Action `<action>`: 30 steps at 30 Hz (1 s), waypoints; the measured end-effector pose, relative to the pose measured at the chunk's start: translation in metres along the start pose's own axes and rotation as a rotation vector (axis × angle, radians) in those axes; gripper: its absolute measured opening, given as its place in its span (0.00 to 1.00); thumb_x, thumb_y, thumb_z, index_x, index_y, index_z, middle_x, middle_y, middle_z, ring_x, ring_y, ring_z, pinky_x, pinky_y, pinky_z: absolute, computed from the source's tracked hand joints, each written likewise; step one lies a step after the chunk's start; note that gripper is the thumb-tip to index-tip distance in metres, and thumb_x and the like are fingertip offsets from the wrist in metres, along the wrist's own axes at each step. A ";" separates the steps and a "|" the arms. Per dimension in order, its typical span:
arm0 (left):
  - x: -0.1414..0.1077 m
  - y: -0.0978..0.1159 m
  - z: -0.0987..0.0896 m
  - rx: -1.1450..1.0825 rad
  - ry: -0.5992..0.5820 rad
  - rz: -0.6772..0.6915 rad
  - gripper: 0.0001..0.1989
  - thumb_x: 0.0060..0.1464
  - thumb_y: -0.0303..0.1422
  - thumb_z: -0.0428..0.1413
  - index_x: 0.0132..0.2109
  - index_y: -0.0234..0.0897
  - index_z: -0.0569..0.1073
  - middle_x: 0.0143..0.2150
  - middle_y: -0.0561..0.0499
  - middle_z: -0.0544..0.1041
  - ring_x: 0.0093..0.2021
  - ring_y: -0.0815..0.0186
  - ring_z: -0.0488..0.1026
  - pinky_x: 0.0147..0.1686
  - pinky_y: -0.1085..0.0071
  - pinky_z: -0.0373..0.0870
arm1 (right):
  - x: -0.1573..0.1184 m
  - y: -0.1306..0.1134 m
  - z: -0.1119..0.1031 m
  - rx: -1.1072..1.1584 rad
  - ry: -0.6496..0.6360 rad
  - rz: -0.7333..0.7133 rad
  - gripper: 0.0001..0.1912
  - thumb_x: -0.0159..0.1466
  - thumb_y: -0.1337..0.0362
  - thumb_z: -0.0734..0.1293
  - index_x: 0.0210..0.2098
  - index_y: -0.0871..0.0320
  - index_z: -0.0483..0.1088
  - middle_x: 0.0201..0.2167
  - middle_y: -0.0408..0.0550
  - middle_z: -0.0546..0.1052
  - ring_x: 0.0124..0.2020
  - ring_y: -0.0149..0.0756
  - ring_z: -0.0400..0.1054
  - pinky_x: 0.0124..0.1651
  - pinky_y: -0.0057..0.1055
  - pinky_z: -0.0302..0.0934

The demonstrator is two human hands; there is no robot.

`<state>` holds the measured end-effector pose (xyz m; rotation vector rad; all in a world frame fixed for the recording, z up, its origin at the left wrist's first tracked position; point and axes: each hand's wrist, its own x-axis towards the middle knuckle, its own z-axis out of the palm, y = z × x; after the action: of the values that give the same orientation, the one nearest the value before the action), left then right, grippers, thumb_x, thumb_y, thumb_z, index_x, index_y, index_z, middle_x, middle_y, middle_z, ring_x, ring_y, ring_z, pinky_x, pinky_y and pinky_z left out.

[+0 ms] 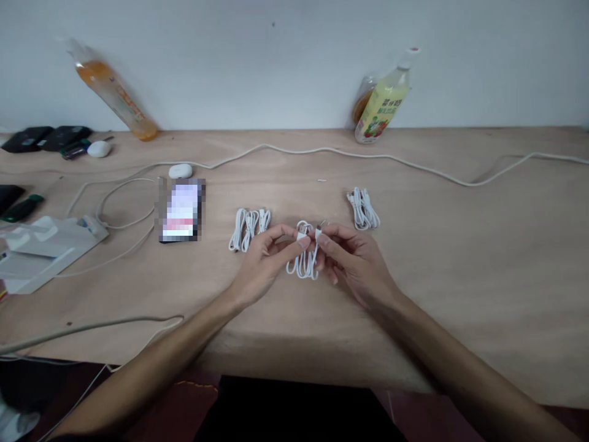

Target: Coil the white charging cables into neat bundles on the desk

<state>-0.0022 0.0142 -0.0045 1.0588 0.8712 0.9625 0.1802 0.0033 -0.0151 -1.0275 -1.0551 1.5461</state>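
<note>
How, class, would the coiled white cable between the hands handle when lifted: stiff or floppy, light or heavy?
The coiled white cable is probably floppy: its thin cord bends into loops. It seems light, since the left hand and right hand merely pinch it.

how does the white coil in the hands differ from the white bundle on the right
The held coil is pinched by the left hand and right hand; the right bundle rests untouched on the table. The held coil is nearer the table's front edge, the right bundle closer to the wall. Both are white and looped.
</note>
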 end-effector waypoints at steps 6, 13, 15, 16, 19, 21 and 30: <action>-0.001 0.003 0.002 0.066 -0.044 0.020 0.13 0.60 0.42 0.69 0.34 0.39 0.79 0.31 0.53 0.80 0.34 0.64 0.76 0.41 0.66 0.73 | -0.001 0.000 -0.001 -0.028 0.024 0.005 0.20 0.61 0.45 0.80 0.34 0.55 0.80 0.19 0.41 0.77 0.18 0.29 0.65 0.17 0.25 0.57; -0.001 0.003 0.001 0.054 -0.002 0.008 0.13 0.58 0.41 0.71 0.35 0.38 0.79 0.31 0.54 0.78 0.33 0.67 0.72 0.35 0.69 0.68 | -0.001 -0.002 -0.001 -0.043 0.042 -0.014 0.19 0.60 0.47 0.82 0.32 0.56 0.79 0.19 0.41 0.77 0.18 0.28 0.65 0.18 0.24 0.57; -0.001 0.002 0.001 0.058 0.005 0.005 0.14 0.57 0.42 0.71 0.36 0.38 0.80 0.31 0.53 0.78 0.33 0.66 0.72 0.35 0.69 0.68 | -0.001 -0.002 -0.001 -0.036 0.037 -0.013 0.20 0.60 0.47 0.82 0.31 0.56 0.78 0.19 0.41 0.77 0.17 0.28 0.65 0.17 0.24 0.56; -0.001 0.001 0.001 0.060 0.007 0.003 0.14 0.57 0.43 0.71 0.37 0.38 0.80 0.32 0.53 0.78 0.33 0.66 0.72 0.36 0.69 0.68 | -0.001 -0.002 -0.001 -0.035 0.037 -0.007 0.20 0.60 0.46 0.82 0.31 0.56 0.78 0.19 0.41 0.78 0.17 0.28 0.65 0.17 0.24 0.56; -0.001 -0.001 0.000 0.030 0.007 -0.009 0.15 0.60 0.45 0.69 0.37 0.39 0.81 0.33 0.53 0.78 0.34 0.65 0.72 0.37 0.67 0.68 | 0.000 -0.003 0.000 -0.035 0.040 0.023 0.22 0.59 0.45 0.82 0.30 0.56 0.77 0.20 0.42 0.78 0.17 0.28 0.64 0.17 0.24 0.55; -0.001 -0.003 -0.001 -0.026 0.001 -0.041 0.14 0.61 0.45 0.67 0.37 0.39 0.81 0.35 0.52 0.78 0.36 0.65 0.72 0.39 0.67 0.68 | 0.000 -0.003 0.000 -0.021 0.036 0.037 0.22 0.58 0.45 0.82 0.30 0.56 0.77 0.20 0.42 0.77 0.18 0.27 0.64 0.17 0.24 0.55; 0.000 -0.005 -0.002 -0.116 0.003 -0.061 0.12 0.56 0.41 0.73 0.41 0.38 0.83 0.35 0.53 0.79 0.35 0.67 0.71 0.38 0.69 0.67 | 0.003 -0.004 -0.004 0.086 0.043 0.042 0.19 0.57 0.48 0.84 0.34 0.56 0.83 0.23 0.43 0.81 0.19 0.27 0.67 0.18 0.23 0.59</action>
<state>-0.0035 0.0136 -0.0101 0.9274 0.8356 0.9522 0.1848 0.0075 -0.0131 -1.0243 -0.9353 1.5825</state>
